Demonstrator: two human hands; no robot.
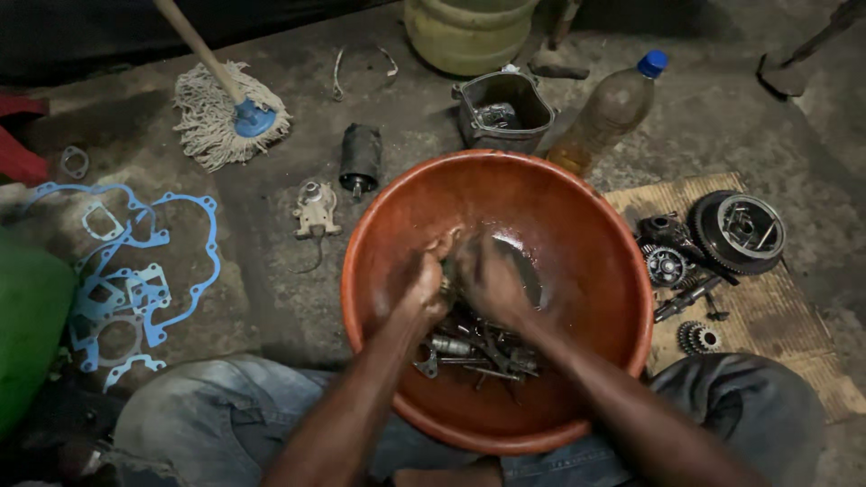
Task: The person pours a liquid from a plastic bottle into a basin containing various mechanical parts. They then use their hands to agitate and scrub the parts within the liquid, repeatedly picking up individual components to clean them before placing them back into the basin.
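My left hand (422, 287) and my right hand (492, 278) are inside the orange basin (595, 271), pressed close together over a small part I cannot make out; both are motion-blurred, so I cannot tell whether either is closed or open. Below my hands, a pile of bolts and metal parts (474, 350) lies at the bottom of the basin. The basin sits on the floor (271, 298) between my knees. To its right, a clutch drum (741, 231) and gears (696, 336) rest on a piece of cardboard (776, 316). Behind the basin stand a plastic bottle (610, 113) and a metal housing (502, 112). To the left lie blue gaskets (135, 280) and a mop (225, 113).
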